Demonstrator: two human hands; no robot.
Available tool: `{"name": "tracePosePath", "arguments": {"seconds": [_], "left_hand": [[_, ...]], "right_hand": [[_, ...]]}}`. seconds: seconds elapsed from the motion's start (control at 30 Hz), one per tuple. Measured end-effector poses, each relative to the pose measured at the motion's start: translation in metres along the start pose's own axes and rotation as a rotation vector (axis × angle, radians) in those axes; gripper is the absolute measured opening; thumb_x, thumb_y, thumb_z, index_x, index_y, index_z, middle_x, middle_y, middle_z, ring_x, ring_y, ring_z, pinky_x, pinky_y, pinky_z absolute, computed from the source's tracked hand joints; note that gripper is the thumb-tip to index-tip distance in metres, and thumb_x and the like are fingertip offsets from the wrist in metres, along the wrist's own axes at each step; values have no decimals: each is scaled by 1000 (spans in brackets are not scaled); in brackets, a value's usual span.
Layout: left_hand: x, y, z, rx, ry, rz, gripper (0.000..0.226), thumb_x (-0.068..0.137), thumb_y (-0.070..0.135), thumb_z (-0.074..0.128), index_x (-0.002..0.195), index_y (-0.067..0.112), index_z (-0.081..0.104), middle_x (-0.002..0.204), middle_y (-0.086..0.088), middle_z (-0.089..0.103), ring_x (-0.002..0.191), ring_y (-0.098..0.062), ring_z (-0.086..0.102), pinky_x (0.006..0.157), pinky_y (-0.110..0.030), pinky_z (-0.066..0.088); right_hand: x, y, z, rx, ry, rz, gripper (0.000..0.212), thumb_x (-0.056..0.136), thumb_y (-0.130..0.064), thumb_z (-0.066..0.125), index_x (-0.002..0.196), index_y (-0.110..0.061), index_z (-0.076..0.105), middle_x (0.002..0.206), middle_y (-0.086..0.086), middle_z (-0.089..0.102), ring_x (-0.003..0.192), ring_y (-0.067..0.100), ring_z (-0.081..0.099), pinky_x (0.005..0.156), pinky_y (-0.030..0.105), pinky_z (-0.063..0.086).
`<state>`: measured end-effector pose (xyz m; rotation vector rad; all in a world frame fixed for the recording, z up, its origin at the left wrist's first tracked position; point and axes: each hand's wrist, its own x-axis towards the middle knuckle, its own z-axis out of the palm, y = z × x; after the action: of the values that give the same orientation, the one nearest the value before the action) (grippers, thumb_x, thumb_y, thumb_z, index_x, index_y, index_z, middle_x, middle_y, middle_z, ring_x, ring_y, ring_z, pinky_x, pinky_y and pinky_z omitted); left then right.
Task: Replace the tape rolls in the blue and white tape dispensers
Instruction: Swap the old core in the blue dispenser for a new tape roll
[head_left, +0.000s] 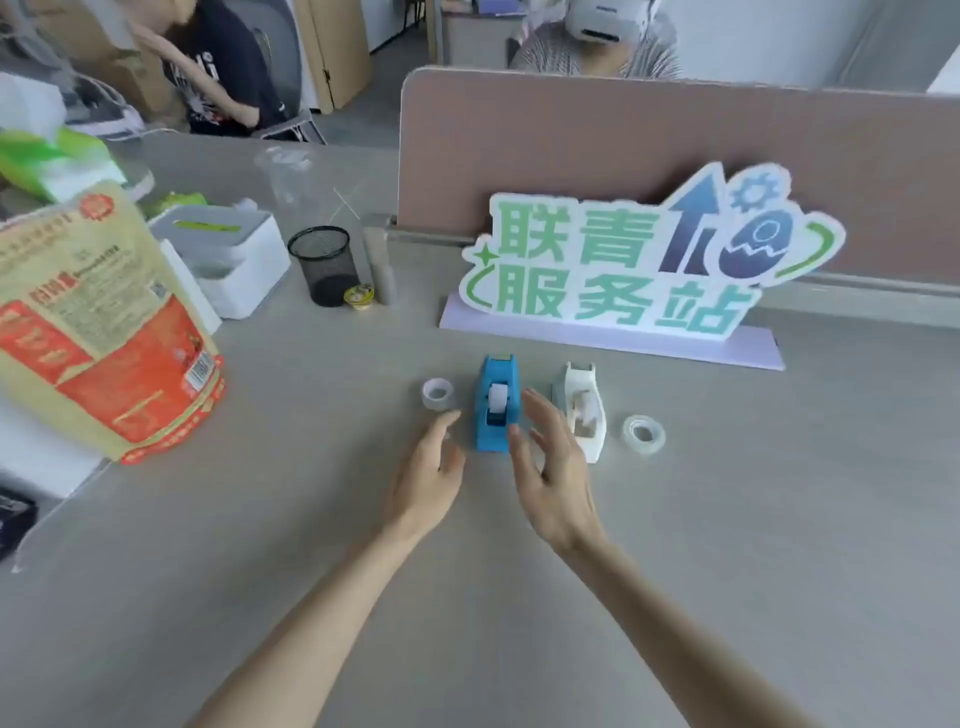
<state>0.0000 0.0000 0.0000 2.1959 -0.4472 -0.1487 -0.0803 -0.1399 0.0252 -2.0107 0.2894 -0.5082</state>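
Note:
A blue tape dispenser (497, 402) stands on the grey desk with a white roll seated in it. To its right lies a white tape dispenser (582, 408). One loose clear tape roll (437, 393) rests left of the blue dispenser, another clear roll (644, 434) right of the white one. My left hand (431, 475) hovers open just left of the blue dispenser's near end. My right hand (553, 467) is open between the two dispensers, its fingers partly covering the white one. Neither hand holds anything.
A green and white cut-out sign (644, 260) stands behind the dispensers against a brown partition (623, 135). A black mesh cup (324, 265), a white box (234, 260) and a large orange bag (98, 332) sit at the left. Two people sit beyond the desk.

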Motion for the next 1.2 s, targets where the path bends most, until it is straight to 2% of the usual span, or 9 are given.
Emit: {"name": "tracePosePath", "arguments": {"seconds": [0.13,0.23,0.37,0.5,0.7,0.93,1.07,1.13,1.2], "left_hand": [[6,-7,20,116,97,233,40,90,16,44,127,29,50,116,8,66,108,-17,61,87,-36,50],[6,-6,21,144,37,248,53,87,13,43,134,36,41,119,7,63,109,-18,57,84,-35,48],[3,-6,20,130,-57,185,63,81,22,36,138,46,32,128,6,60,114,-23,57,92,-42,49],[-29,-3,24,173,-78,162,62,86,18,37,143,41,29,111,0,65,93,-27,59,76,-35,48],[-96,-5,16,300,-120,177,65,88,14,38,150,31,25,149,-1,44,131,-26,46,103,-36,42],[-135,-16,2,58,-255,173,63,76,22,32,136,33,50,139,13,55,132,-6,47,115,-37,33],[-143,-16,0,-43,-199,195,47,86,9,36,121,27,63,116,12,70,111,-4,60,99,-28,44],[-136,-15,-2,-111,-108,173,43,89,8,37,117,28,63,104,15,73,88,-8,62,78,-24,46],[-118,-20,-6,-167,-4,145,41,90,9,38,115,29,62,100,15,73,86,-15,63,74,-25,46]], "right_hand": [[6,6,17,35,-33,17,47,103,-28,38,148,-19,32,153,-9,35,141,1,29,118,24,24],[11,12,22,129,-3,83,47,104,-36,30,148,-22,31,133,-21,40,119,-11,34,98,3,25],[13,20,23,121,-4,111,46,101,-45,22,99,-13,56,87,-1,61,86,22,54,83,35,42],[-7,18,18,63,6,95,45,102,-38,24,83,-9,52,74,-1,54,77,22,47,71,34,37],[-59,8,1,-22,-47,94,28,95,-39,40,101,-18,58,84,-3,60,86,22,53,67,28,39],[-110,7,-17,-115,-36,68,31,89,-30,53,116,-22,63,107,-1,70,101,20,62,87,30,46],[-117,15,-17,-229,-51,2,40,89,-31,57,126,-16,56,119,5,69,109,24,64,93,31,48],[-114,19,-11,-354,-55,-60,62,87,-44,58,139,-15,41,133,8,60,116,28,60,96,36,48],[-108,21,-6,-480,-64,-113,88,84,-53,59,150,-14,17,143,9,49,123,33,54,95,39,48]]}}
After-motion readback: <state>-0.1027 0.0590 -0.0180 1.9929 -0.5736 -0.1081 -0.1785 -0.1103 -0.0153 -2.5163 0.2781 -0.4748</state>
